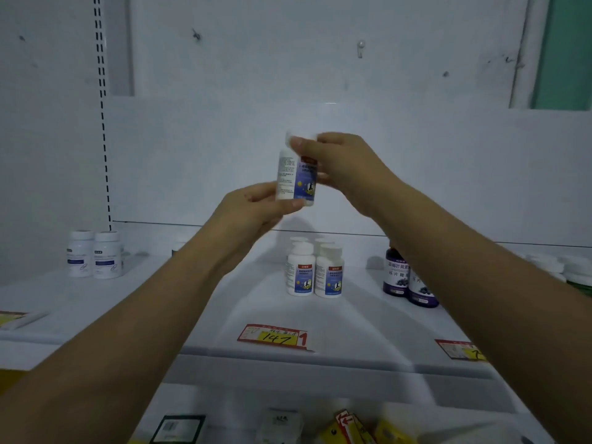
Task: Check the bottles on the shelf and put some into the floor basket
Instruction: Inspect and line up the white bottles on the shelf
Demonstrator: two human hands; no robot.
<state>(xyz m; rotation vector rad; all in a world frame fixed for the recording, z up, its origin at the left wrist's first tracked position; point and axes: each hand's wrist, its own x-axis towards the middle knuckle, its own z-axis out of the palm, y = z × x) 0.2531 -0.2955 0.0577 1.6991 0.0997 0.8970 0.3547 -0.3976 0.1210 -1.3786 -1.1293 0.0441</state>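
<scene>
White shelf (368, 318) | grey-white back wall (288, 59) | left hand (253, 206), right hand (342, 161) grip bottle (290, 177)

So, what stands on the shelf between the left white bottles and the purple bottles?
A group of blue-labelled bottles stands there, seen in the head view; the left forearm hides part of the stretch.

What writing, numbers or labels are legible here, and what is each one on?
"147", handwritten, and a red "1": price tag on the shelf edge.
Held bottle: print too blurred to read.
White bottles behind the tag: too small.
Purple bottles: large Chinese characters, partly hidden by the arm.
Right-hand tag: partly hidden, unreadable.
</scene>
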